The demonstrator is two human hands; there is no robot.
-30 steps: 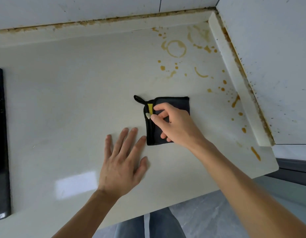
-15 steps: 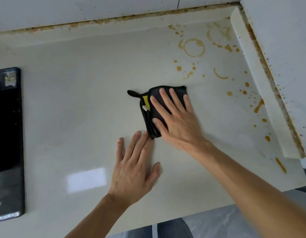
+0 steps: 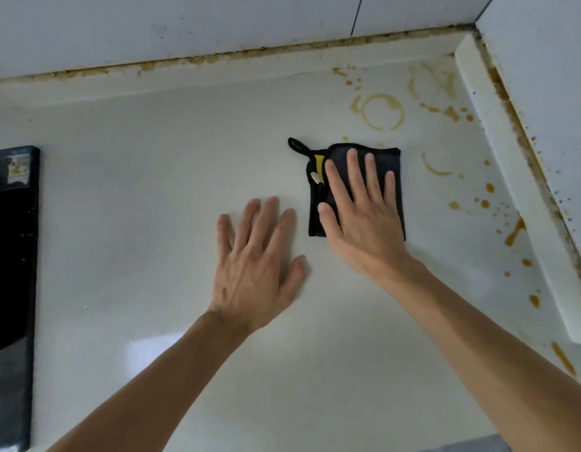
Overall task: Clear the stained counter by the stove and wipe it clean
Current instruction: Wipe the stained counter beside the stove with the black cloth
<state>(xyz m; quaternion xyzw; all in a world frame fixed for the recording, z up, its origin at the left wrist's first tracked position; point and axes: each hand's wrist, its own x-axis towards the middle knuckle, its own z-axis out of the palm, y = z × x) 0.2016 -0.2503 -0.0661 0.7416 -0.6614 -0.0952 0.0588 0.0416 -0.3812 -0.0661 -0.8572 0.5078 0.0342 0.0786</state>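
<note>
A folded black cloth [image 3: 392, 158] with a yellow tag and a hanging loop lies on the white counter [image 3: 136, 207]. My right hand [image 3: 361, 216] presses flat on the cloth with straight, spread fingers. My left hand [image 3: 256, 262] rests flat on the bare counter just left of the cloth. Brown ring stains [image 3: 383, 112] and drips [image 3: 514, 233] mark the counter behind and to the right of the cloth.
The black stove top [image 3: 12, 256] edges the counter at the left. A grimy seam runs along the tiled back wall [image 3: 217, 24] and the right wall [image 3: 550, 93]. The counter's front edge lies near the bottom right.
My right hand went from pinching the cloth's edge to lying flat on it. The cloth has slid slightly toward the stains. My left hand stays flat on the counter.
</note>
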